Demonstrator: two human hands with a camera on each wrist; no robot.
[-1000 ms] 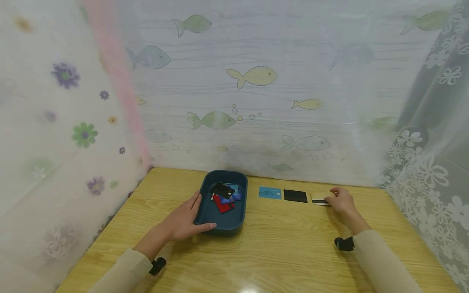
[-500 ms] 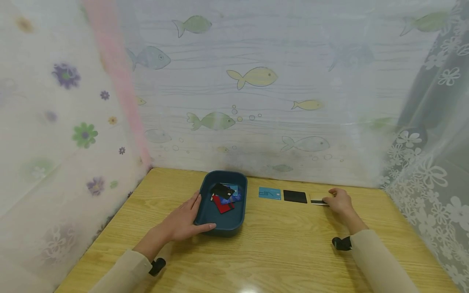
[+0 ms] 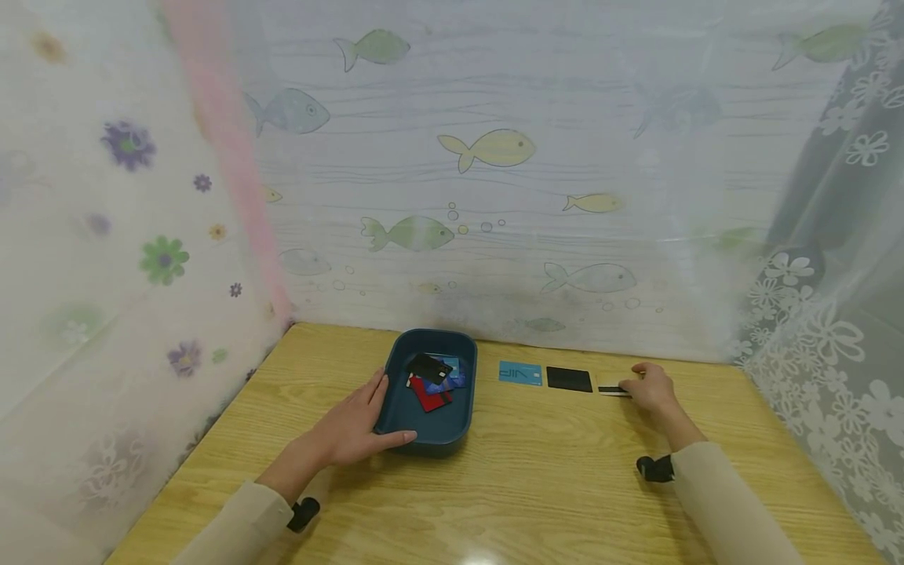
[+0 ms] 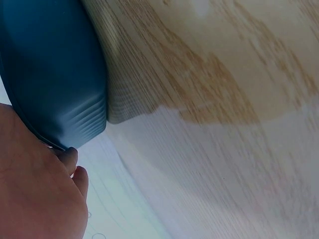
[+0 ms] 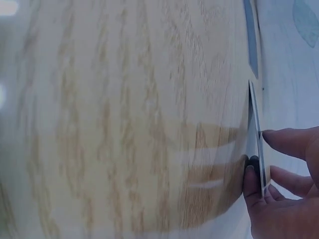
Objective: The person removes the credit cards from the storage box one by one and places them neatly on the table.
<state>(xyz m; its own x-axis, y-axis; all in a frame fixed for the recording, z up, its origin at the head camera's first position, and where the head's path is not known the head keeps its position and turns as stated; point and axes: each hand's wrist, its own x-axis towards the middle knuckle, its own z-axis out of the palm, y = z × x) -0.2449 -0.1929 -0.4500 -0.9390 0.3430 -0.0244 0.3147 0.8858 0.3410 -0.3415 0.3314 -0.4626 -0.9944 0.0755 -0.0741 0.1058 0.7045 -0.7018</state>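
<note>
My left hand (image 3: 353,424) lies along the left side of a dark blue tray (image 3: 432,447), its fingers straight along the side and its thumb at the near rim. Several bank cards lie in the tray, among them a black card (image 3: 428,367) and a red card (image 3: 428,396), partly overlapping. My right hand (image 3: 653,388) pinches the right end of a pale bank card (image 3: 609,394) with a dark stripe. In the right wrist view, this pale card (image 5: 254,119) appears nearly edge-on between thumb and fingers.
On the wooden table (image 3: 523,486), a light blue card (image 3: 520,373) and a dark card (image 3: 569,380) lie flat in a row between the tray and my right hand. A fish-patterned curtain (image 3: 494,298) hangs behind the table's far edge.
My right hand has shifted slightly left with the pale card, towards the dark card. The left hand and the tray have stayed in place.
</note>
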